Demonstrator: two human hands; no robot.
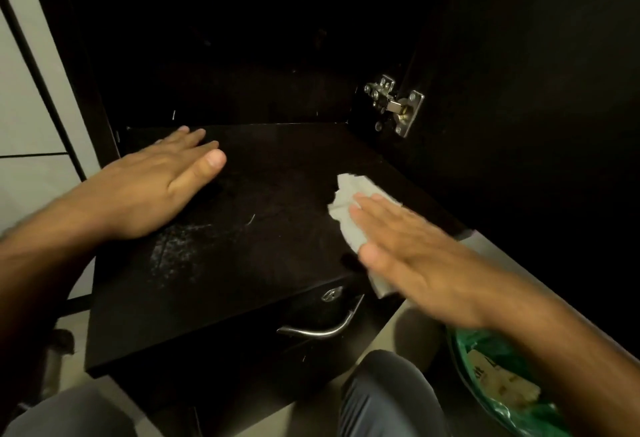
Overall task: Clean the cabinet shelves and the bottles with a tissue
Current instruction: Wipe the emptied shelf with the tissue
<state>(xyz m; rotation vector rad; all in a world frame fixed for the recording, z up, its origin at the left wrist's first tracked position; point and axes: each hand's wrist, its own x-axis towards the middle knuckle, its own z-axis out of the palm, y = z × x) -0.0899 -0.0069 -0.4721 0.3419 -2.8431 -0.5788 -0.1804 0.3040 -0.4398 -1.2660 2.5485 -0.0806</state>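
Observation:
A dark cabinet shelf fills the middle of the head view, with a pale dusty patch near its front left. My right hand lies flat with straight fingers and presses a crumpled white tissue onto the shelf's right front part. My left hand rests flat on the shelf's left side, fingers straight, holding nothing. No bottles are in view.
The open cabinet door stands at the right on a metal hinge. Below the shelf is a drawer front with a curved metal handle. A green plastic bag with crumpled paper sits at bottom right. My knees are at the bottom edge.

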